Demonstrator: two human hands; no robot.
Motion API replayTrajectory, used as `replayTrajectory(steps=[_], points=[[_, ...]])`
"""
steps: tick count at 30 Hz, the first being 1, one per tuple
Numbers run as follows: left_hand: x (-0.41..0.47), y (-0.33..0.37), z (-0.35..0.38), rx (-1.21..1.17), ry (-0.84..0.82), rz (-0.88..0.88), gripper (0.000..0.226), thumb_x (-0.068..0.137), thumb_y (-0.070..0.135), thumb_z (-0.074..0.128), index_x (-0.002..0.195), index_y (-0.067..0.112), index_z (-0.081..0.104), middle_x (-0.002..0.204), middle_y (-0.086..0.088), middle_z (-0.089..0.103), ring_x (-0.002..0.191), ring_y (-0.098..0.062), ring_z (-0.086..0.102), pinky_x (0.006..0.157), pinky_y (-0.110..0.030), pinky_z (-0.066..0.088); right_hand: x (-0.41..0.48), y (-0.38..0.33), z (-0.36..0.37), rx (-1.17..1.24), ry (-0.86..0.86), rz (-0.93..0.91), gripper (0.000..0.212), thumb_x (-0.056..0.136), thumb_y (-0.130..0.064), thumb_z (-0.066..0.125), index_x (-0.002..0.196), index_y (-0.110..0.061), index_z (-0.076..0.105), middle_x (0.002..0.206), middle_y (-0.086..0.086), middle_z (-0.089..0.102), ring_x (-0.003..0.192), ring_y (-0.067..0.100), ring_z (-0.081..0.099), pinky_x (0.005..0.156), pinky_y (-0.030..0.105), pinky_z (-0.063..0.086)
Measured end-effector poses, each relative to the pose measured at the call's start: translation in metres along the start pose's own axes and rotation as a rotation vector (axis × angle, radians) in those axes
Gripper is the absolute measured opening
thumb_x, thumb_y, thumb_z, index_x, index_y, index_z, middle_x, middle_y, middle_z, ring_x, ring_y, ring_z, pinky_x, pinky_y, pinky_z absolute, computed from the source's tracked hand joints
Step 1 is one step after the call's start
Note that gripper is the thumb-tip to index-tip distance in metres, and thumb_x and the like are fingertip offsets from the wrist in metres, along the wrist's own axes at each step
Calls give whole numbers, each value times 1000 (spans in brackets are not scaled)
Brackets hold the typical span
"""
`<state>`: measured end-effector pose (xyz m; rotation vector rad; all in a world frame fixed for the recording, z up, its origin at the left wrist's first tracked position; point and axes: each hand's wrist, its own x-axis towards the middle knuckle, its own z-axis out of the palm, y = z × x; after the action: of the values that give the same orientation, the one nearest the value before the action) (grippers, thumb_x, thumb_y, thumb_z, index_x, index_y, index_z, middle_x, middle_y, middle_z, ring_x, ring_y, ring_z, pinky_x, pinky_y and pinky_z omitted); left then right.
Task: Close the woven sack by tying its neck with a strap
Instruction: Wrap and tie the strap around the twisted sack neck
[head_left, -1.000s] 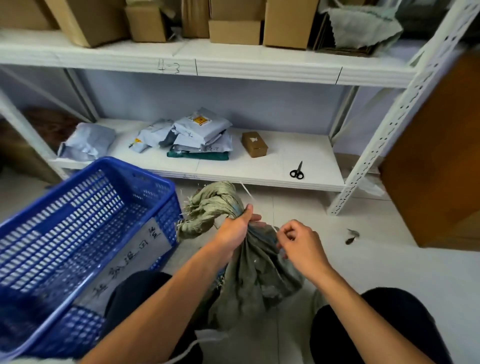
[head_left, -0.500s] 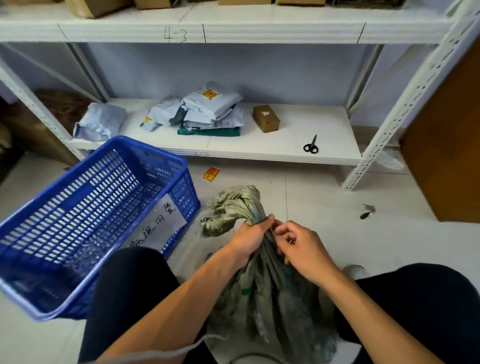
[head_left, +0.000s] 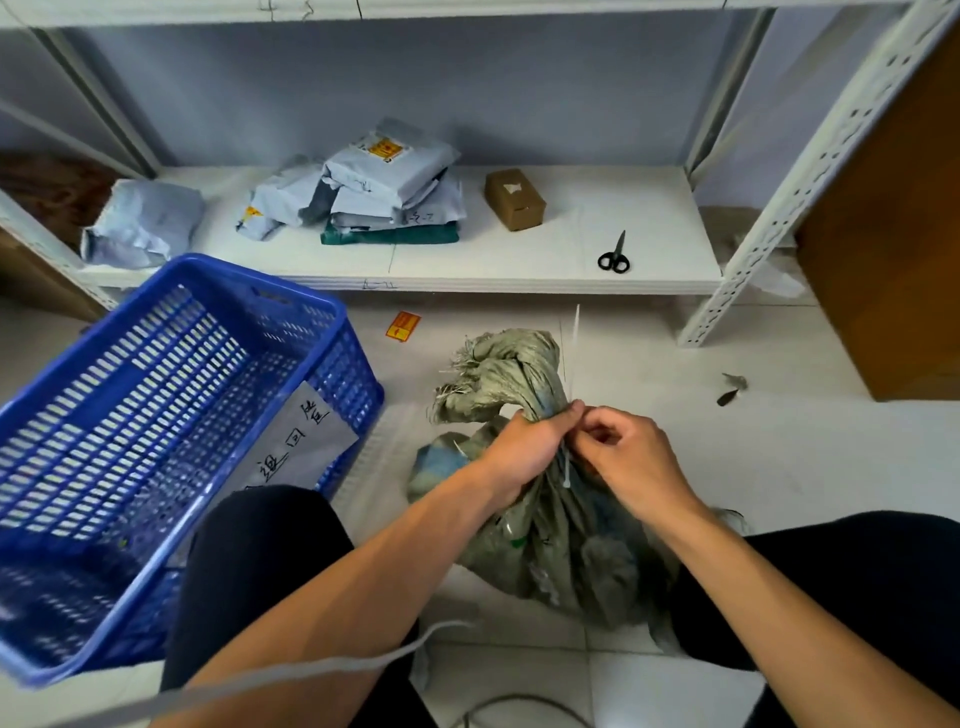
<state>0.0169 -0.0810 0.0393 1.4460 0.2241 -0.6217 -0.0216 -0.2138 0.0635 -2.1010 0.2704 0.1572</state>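
Note:
A grey-green woven sack (head_left: 561, 545) stands on the tiled floor between my knees. Its gathered neck flops over to the far left with frayed edges. My left hand (head_left: 524, 449) grips the neck just below the bunched top. A thin white strap (head_left: 575, 343) sticks up past the neck, and its other end hangs down between my hands. My right hand (head_left: 628, 462) pinches the strap at the neck, fingertips touching my left thumb.
A blue plastic crate (head_left: 171, 415) with a paper label sits on the floor at my left. The low white shelf (head_left: 519, 260) holds grey mail bags, a small brown box (head_left: 514, 200) and black scissors (head_left: 614, 255). A brown cabinet (head_left: 893, 234) stands at right.
My right hand closed in from the right until it touches my left at the sack's neck. The white strap now stands up beside the neck. The view tilted down.

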Motion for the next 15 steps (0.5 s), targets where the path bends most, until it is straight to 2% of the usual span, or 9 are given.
replayTrajectory(steps=[4, 9, 11, 13, 15], points=[[11, 5, 5, 15, -22, 6, 36, 94, 40, 65, 116, 13, 73, 110, -2, 76, 105, -18, 71, 101, -37, 53, 11, 2, -2, 4, 66, 40, 8, 89, -19, 69, 89, -21, 76, 83, -7, 75, 79, 13, 70, 78, 36, 58], [20, 15, 1, 58, 7, 33, 35, 95, 40, 64, 112, 10, 73, 107, -3, 77, 97, -15, 73, 89, -29, 56, 20, -3, -6, -51, 147, 63, 5, 91, -22, 67, 86, -21, 70, 78, -6, 72, 72, 13, 68, 70, 29, 54], [23, 18, 0, 81, 48, 42, 35, 94, 40, 65, 107, 8, 75, 103, -3, 78, 94, -16, 74, 89, -32, 58, 21, -3, -5, -164, 177, 45, 7, 88, -26, 68, 83, -23, 66, 78, -9, 69, 73, 13, 66, 70, 32, 54], [25, 18, 0, 94, 72, 37, 36, 92, 40, 67, 99, 6, 78, 98, -7, 79, 92, -24, 75, 91, -40, 59, 20, -3, -3, -268, 204, 15, 12, 87, -30, 68, 79, -23, 62, 74, -10, 67, 71, 14, 63, 66, 34, 53], [23, 20, 1, 102, 86, 30, 31, 94, 34, 67, 93, 5, 79, 96, -12, 78, 92, -30, 74, 90, -42, 59, 19, -4, -1, -323, 215, -14, 16, 87, -34, 67, 79, -22, 60, 72, -9, 66, 69, 15, 62, 63, 34, 51]])
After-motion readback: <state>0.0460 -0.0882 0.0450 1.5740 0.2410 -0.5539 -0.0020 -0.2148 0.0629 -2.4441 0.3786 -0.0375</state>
